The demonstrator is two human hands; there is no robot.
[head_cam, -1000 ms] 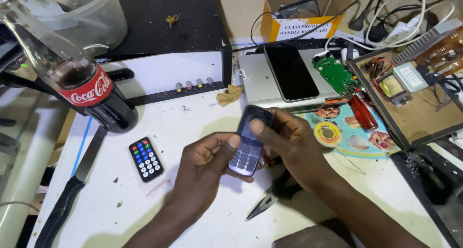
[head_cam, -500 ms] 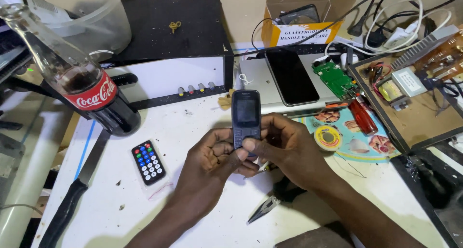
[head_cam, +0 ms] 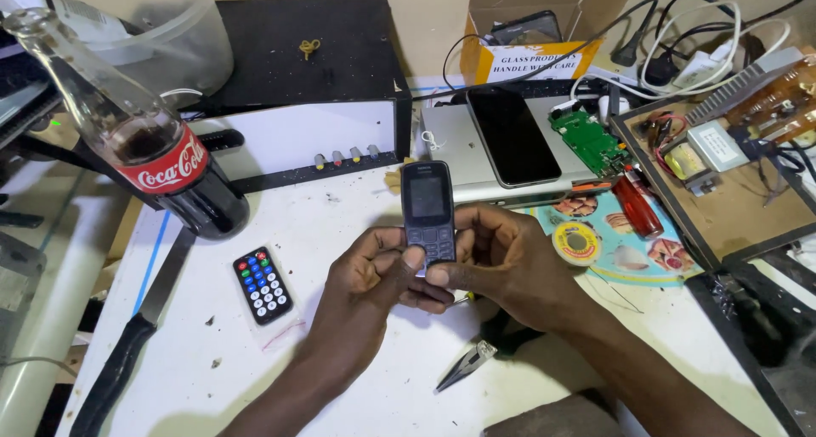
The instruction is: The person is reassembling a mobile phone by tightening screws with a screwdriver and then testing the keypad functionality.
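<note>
Now turned upright, screen facing up, the small dark keypad phone (head_cam: 427, 213) sits grasped between left hand (head_cam: 371, 277) and right hand (head_cam: 503, 263), both grips clenched around its lower end.

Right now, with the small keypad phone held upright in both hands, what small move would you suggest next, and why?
Probably press a key with the right thumb. The keypad phone faces up, its screen dark, with both thumbs on the lower keys; the left hand and right hand already steady it above the white table.
</note>
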